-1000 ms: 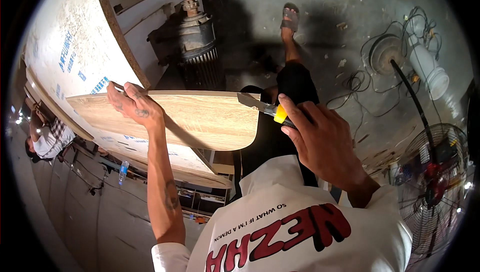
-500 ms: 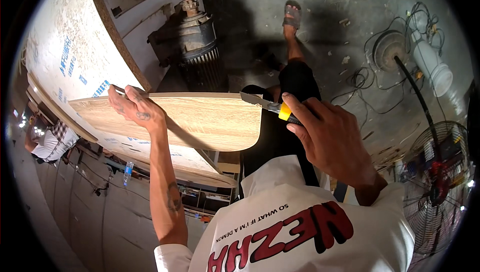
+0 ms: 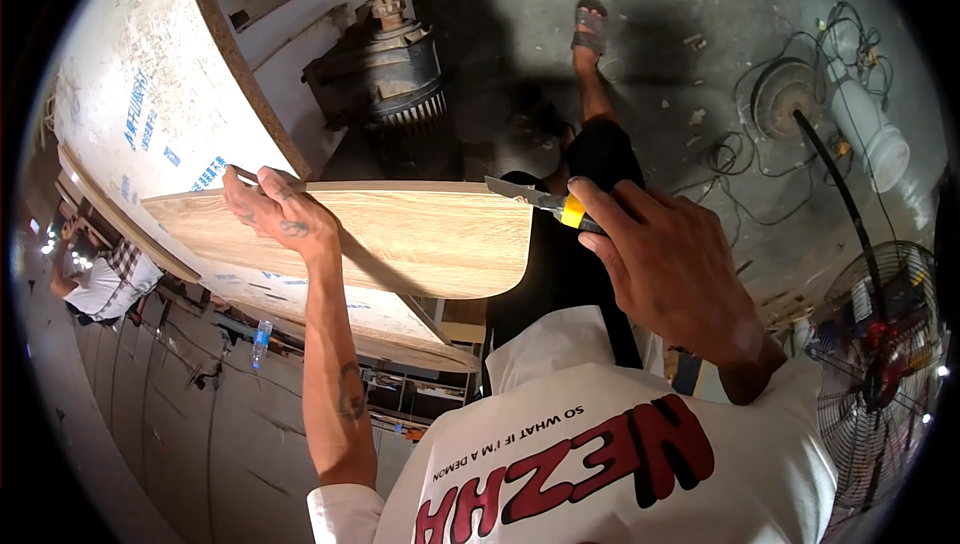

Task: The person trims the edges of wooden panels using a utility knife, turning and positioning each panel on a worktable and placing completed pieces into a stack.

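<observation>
A wood-grain board (image 3: 430, 244) with a rounded corner lies partly over a large white printed panel (image 3: 130, 64). My left hand (image 3: 283, 216) is closed around the board's far edge, its fingers curled over the rim. In my right hand (image 3: 672, 269) is a utility knife (image 3: 573, 212) with a yellow and black handle. Its blade (image 3: 512, 190) points left and lies along the far edge of the board, close to the right-hand corner. A little frayed material shows at the blade's base. The underside of the board is hidden.
Beyond the board sits a dusty motor (image 3: 405, 69). A fan (image 3: 875, 374) stands at the right, near a white cylinder (image 3: 870, 134) and tangled cables (image 3: 735, 154). Wood scraps dot the floor (image 3: 650, 74). A person (image 3: 115, 279) is at far left; a bottle (image 3: 261, 344) lies nearby.
The view has shifted slightly. My left hand keeps its hold on the board, and the knife stays at almost the same spot on the edge near the corner.
</observation>
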